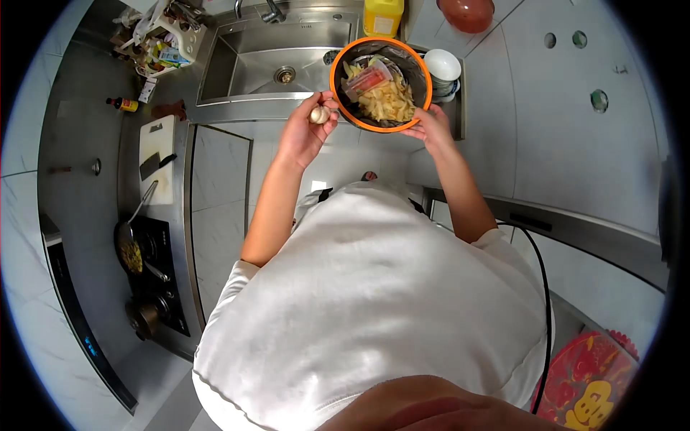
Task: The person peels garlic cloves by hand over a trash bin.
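Observation:
My left hand [305, 133] holds a garlic bulb [320, 114] in its curled fingers, close beside the left rim of a trash bin [429, 85]. The bin has an orange rim and a dark liner. Inside it lie pale yellowish peelings [384, 104] and a clear plastic container [366, 79] with something reddish on it. My right hand [431, 128] grips the bin's lower right rim, its fingers partly hidden beneath. The bin is tilted so that its opening faces me, in front of the counter edge by the sink.
Behind is a steel sink [251, 68] with a faucet [273, 12]. A yellow jug [382, 17] and white bowls [441, 65] stand by the bin. At left are a cutting board [157, 187] with a cleaver [150, 166], a pan of food [131, 251] and a pot [143, 318] on the stove.

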A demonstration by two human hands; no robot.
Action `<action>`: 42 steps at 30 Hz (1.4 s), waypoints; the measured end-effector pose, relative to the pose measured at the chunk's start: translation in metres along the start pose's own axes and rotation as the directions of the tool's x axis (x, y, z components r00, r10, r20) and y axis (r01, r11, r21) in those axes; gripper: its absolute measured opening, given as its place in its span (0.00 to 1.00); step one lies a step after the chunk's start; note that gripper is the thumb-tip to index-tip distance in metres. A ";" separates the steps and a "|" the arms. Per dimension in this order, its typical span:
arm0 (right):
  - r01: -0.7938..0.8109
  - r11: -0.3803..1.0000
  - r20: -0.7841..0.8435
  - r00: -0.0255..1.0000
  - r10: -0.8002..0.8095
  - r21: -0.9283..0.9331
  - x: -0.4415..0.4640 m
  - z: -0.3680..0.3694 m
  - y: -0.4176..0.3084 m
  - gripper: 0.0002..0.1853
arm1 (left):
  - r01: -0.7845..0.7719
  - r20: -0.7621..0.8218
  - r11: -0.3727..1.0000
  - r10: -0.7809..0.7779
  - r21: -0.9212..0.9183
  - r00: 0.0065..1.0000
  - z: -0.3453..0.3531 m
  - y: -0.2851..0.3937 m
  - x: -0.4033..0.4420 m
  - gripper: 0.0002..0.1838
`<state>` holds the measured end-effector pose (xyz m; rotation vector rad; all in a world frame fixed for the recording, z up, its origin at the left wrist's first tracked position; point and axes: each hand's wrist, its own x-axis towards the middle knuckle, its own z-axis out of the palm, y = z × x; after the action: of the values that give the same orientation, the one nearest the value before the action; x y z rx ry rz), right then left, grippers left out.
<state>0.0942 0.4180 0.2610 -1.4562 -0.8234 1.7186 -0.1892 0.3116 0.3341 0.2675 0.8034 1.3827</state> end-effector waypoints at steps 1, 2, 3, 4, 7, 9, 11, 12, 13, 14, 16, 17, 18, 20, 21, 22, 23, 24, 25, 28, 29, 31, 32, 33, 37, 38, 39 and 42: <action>-0.002 1.000 0.000 1.000 0.002 0.002 0.012 0.004 0.002 0.31 | 0.019 0.017 0.999 -0.018 -0.030 1.000 -0.004 0.000 0.009 0.16; -0.004 0.999 0.004 1.000 0.004 0.045 0.023 0.010 0.002 0.28 | 0.034 -0.006 0.999 -0.034 -0.042 0.999 -0.001 0.003 0.015 0.17; -0.009 0.996 0.004 1.000 0.009 0.085 0.032 0.014 0.002 0.26 | 0.040 -0.010 0.998 -0.041 -0.047 0.999 -0.005 0.005 0.022 0.17; -0.024 0.996 0.001 1.000 0.024 0.083 0.043 0.018 0.001 0.26 | 0.073 0.021 0.996 -0.072 -0.052 0.997 -0.010 0.009 0.033 0.17; -0.002 0.991 0.009 1.000 0.001 0.137 0.057 0.028 -0.010 0.21 | 0.156 0.070 0.986 -0.152 -0.065 0.986 -0.021 0.020 0.058 0.18; 0.017 0.992 0.062 0.998 -0.025 0.129 0.053 0.034 -0.016 0.19 | 0.213 0.086 0.974 -0.207 -0.072 0.975 -0.028 0.029 0.074 0.18; -0.029 1.000 0.057 0.998 0.029 0.007 0.045 0.040 -0.022 0.28 | 0.233 0.142 0.972 -0.227 -0.026 0.964 -0.030 0.041 0.092 0.18; -0.069 0.988 -0.029 0.997 0.066 -0.135 0.036 0.050 -0.030 0.34 | 0.248 0.144 0.969 -0.245 -0.001 0.959 -0.025 0.049 0.098 0.19; -0.127 0.954 -0.122 0.988 0.096 -0.271 0.026 0.059 -0.038 0.39 | 0.270 0.159 0.963 -0.267 0.003 0.950 -0.021 0.058 0.104 0.19; -0.070 0.891 -0.191 0.981 -0.019 -0.449 0.017 0.064 -0.044 0.47 | 0.297 0.200 0.954 -0.300 0.043 0.933 -0.018 0.065 0.112 0.20; 0.096 0.707 -0.248 0.897 -0.367 -0.700 0.002 0.080 -0.047 0.41 | 0.312 0.269 0.939 -0.341 0.144 0.901 -0.018 0.074 0.131 0.22; 0.165 0.404 -0.163 0.731 -0.662 -0.900 -0.004 0.090 -0.049 0.36 | 0.332 0.283 0.930 -0.364 0.157 0.887 -0.017 0.077 0.140 0.22; 0.141 0.415 -0.192 0.725 -0.662 -0.899 -0.008 0.102 -0.055 0.36 | 0.322 0.324 0.923 -0.376 0.210 0.868 -0.014 0.081 0.149 0.23; 0.464 0.819 0.001 0.870 -0.492 -0.337 -0.013 0.131 -0.069 0.23 | 0.305 0.373 0.899 -0.412 0.313 0.832 -0.005 0.088 0.164 0.25; 0.455 0.823 -0.028 0.870 -0.493 -0.338 -0.013 0.146 -0.076 0.23 | 0.321 0.382 0.889 -0.434 0.325 0.816 -0.003 0.086 0.172 0.25; 0.560 0.669 0.087 0.795 -0.601 -0.489 -0.011 0.161 -0.084 0.19 | 0.316 0.345 0.872 -0.447 0.375 0.825 -0.001 0.084 0.180 0.25; 0.638 0.477 0.223 0.710 -0.668 -0.605 -0.008 0.171 -0.086 0.16 | 0.309 0.308 0.851 -0.456 0.424 0.835 0.000 0.081 0.184 0.27; 0.626 0.486 0.200 0.715 -0.670 -0.610 -0.003 0.176 -0.081 0.16 | 0.273 0.266 0.824 -0.443 0.496 0.856 0.010 0.082 0.181 0.28; 0.627 0.411 0.176 0.662 -0.728 -0.661 0.004 0.180 -0.073 0.16 | 0.281 0.268 0.815 -0.458 0.506 0.848 0.013 0.084 0.183 0.28; 0.609 0.393 0.113 0.626 -0.772 -0.689 0.014 0.178 -0.066 0.17 | 0.231 0.329 0.783 -0.482 0.577 0.812 0.019 0.087 0.190 0.29; 0.602 0.445 0.087 0.653 -0.753 -0.663 0.017 0.175 -0.066 0.18 | 0.239 0.328 0.770 -0.501 0.592 0.801 0.021 0.088 0.192 0.30; 0.593 0.420 0.110 0.657 -0.746 -0.687 0.024 0.166 -0.067 0.17 | 0.243 0.329 0.758 -0.516 0.605 0.791 0.023 0.086 0.198 0.31; 0.584 0.396 0.138 0.665 -0.734 -0.708 0.026 0.162 -0.069 0.17 | 0.240 0.351 0.754 -0.530 0.611 0.772 0.024 0.083 0.201 0.31; 0.587 0.394 0.139 0.663 -0.736 -0.707 0.028 0.158 -0.070 0.17 | 0.236 0.370 0.748 -0.544 0.620 0.754 0.024 0.081 0.205 0.32; 0.619 0.496 0.114 0.688 -0.717 -0.609 0.039 0.143 -0.077 0.15 | 0.159 0.358 0.711 -0.518 0.684 0.777 0.032 0.082 0.211 0.37; 0.615 0.425 0.106 0.640 -0.761 -0.665 0.041 0.138 -0.078 0.15 | 0.150 0.392 0.730 -0.515 0.667 0.763 0.029 0.085 0.218 0.32; 0.601 0.353 0.101 0.591 -0.800 -0.717 0.042 0.135 -0.080 0.16 | 0.151 0.388 0.730 -0.514 0.667 0.765 0.028 0.082 0.221 0.32; 0.586 0.336 0.104 0.591 -0.800 -0.738 0.045 0.128 -0.085 0.12 | -0.289 0.499 0.573 -0.248 0.767 0.830 0.027 0.076 0.224 0.19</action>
<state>-0.0263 0.4988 0.3287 -1.3878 -1.7799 0.4528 -0.2348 0.5454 0.3219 1.3865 0.8843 0.7490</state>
